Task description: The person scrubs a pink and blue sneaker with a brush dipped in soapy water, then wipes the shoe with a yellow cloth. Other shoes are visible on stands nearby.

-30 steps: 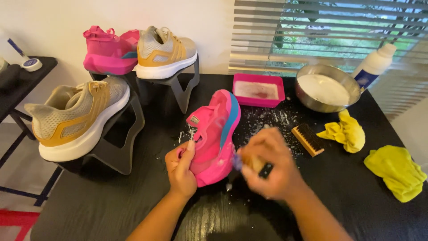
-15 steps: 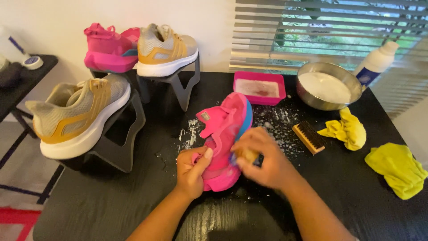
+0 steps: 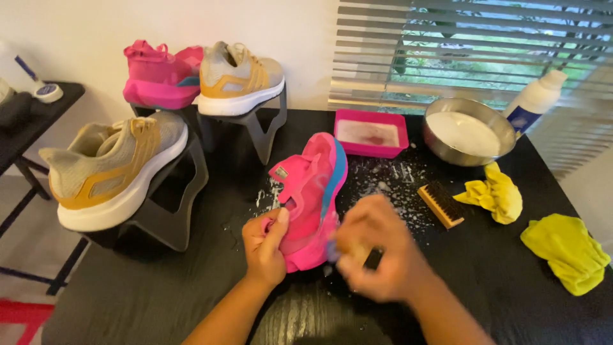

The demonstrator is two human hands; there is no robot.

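Note:
A pink sneaker with a blue stripe (image 3: pixel 313 185) lies on the black table (image 3: pixel 159 300), toe pointing away from me. My left hand (image 3: pixel 267 248) grips its heel end. My right hand (image 3: pixel 377 252) is closed around a small brush, mostly hidden, with a dark end showing, and presses it against the shoe's right side near the heel. The right hand is motion-blurred. White foam flecks dot the table around the shoe.
A grey-and-gold sneaker (image 3: pixel 108 169) rests on a stand at left; a pink sneaker (image 3: pixel 156 76) and a second grey one (image 3: pixel 239 80) sit on a stand behind. Pink tray (image 3: pixel 371 133), metal bowl (image 3: pixel 469 131), white bottle (image 3: pixel 535 101), wooden brush (image 3: pixel 440 204), two yellow cloths (image 3: pixel 498 191) (image 3: pixel 565 252) lie right.
The pink sneaker has been turned slightly and shifted right. My right hand has moved along its side by the heel in a scrubbing motion; my left hand kept its grip.

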